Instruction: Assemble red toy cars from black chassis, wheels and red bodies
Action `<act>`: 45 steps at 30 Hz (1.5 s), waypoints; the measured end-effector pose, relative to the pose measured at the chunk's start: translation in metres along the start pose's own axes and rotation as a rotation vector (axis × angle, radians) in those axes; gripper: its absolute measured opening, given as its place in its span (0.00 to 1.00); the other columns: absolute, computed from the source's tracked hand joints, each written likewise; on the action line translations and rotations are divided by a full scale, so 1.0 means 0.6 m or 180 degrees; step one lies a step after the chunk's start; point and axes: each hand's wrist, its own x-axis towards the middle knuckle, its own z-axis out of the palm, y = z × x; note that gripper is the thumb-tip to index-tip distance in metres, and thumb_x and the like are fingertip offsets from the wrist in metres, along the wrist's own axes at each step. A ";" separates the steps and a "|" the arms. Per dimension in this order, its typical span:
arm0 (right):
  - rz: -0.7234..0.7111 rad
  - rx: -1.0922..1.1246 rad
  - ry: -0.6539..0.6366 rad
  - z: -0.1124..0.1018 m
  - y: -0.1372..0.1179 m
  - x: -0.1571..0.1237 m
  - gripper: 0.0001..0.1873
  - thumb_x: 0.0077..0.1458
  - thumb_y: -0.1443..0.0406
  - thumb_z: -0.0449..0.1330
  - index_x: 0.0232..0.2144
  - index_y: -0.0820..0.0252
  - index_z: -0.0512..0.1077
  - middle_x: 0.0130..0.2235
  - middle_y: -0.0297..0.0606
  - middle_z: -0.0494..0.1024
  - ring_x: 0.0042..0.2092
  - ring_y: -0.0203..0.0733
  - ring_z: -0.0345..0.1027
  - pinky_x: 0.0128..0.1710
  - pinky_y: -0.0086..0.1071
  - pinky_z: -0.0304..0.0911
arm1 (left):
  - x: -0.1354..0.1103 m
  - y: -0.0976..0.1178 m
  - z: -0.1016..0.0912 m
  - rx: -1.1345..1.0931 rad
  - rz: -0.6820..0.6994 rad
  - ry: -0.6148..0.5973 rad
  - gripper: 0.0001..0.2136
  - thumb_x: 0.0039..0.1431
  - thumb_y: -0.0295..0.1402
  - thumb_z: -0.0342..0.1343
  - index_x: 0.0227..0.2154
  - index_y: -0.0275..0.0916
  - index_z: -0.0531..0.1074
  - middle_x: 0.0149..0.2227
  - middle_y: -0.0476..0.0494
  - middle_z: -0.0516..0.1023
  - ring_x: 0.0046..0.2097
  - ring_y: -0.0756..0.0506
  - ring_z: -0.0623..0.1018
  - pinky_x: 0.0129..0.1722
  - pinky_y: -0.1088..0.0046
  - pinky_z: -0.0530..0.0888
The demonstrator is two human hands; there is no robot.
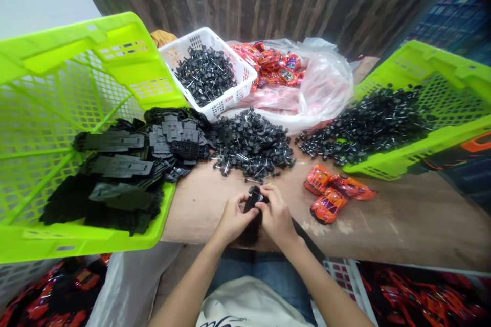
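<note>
Black plastic, head view: a narrow dark piece (254, 197) sits between the two hands, near the front edge of the brown worktop (203, 204); whether it touches the surface cannot be told. The left hand (237, 214) pinches its left side between thumb and fingers; the right hand (276, 213) closes on its right side, thumb across the upper face. Just beyond the fingertips lies a heap of wheeled axles (253, 145). To the right rest three orange car shells (330, 203); to the left, flat black plates (118, 164) fill a green basket (99, 246). Likely faults, as a bystander judges them: uneven thumb pressure could twist the piece out of the pinch and, so near the edge, drop it into the lap (286, 278). Fingers reaching too far could roll axles into the work. A bump to the tilted right-hand basket (456, 82) could slide its loose load onto the shells.
</note>
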 end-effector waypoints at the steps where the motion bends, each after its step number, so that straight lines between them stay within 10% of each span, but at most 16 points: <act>1: -0.0024 -0.0095 0.0014 0.003 -0.002 -0.002 0.16 0.54 0.73 0.50 0.45 0.59 0.65 0.47 0.47 0.69 0.51 0.48 0.64 0.52 0.45 0.62 | 0.000 0.000 0.003 -0.0099 -0.0028 -0.0011 0.08 0.43 0.28 0.61 0.30 0.35 0.72 0.32 0.46 0.76 0.35 0.47 0.74 0.36 0.74 0.69; 13: 0.1026 0.1194 -0.0813 -0.022 0.030 0.010 0.27 0.44 0.73 0.55 0.49 0.54 0.62 0.44 0.37 0.73 0.47 0.42 0.68 0.49 0.39 0.63 | -0.005 0.004 -0.003 -0.0055 -0.0046 -0.0422 0.08 0.45 0.29 0.62 0.29 0.35 0.70 0.31 0.48 0.74 0.35 0.47 0.74 0.37 0.75 0.68; 19: 0.0866 0.1052 -0.0992 -0.039 0.031 0.037 0.19 0.46 0.69 0.58 0.43 0.56 0.68 0.42 0.36 0.75 0.44 0.41 0.69 0.44 0.35 0.64 | 0.002 0.019 -0.009 -0.0306 -0.0184 -0.0401 0.11 0.43 0.29 0.64 0.31 0.34 0.72 0.32 0.46 0.76 0.37 0.46 0.75 0.39 0.74 0.69; 27: 0.0545 -0.0288 -0.0179 -0.065 0.110 0.117 0.06 0.48 0.72 0.54 0.30 0.60 0.69 0.36 0.42 0.74 0.43 0.46 0.66 0.46 0.41 0.61 | 0.038 0.014 -0.001 -0.1478 -0.0376 0.1166 0.17 0.35 0.27 0.67 0.33 0.33 0.72 0.30 0.47 0.78 0.31 0.49 0.76 0.34 0.74 0.72; 39: -0.0351 -0.0278 -0.0218 -0.007 -0.009 0.005 0.10 0.57 0.73 0.50 0.34 0.59 0.69 0.35 0.40 0.73 0.40 0.43 0.66 0.41 0.36 0.64 | 0.046 0.015 0.036 -0.2181 0.0012 0.1661 0.20 0.36 0.29 0.69 0.36 0.35 0.71 0.32 0.47 0.79 0.33 0.47 0.78 0.35 0.71 0.74; 45: -0.0167 -0.0363 -0.0085 -0.027 -0.027 0.047 0.08 0.56 0.67 0.54 0.40 0.59 0.68 0.41 0.42 0.68 0.43 0.43 0.66 0.43 0.35 0.65 | 0.050 0.030 0.031 -0.2331 -0.0034 0.1682 0.22 0.39 0.29 0.68 0.40 0.36 0.71 0.39 0.43 0.80 0.40 0.45 0.79 0.42 0.69 0.74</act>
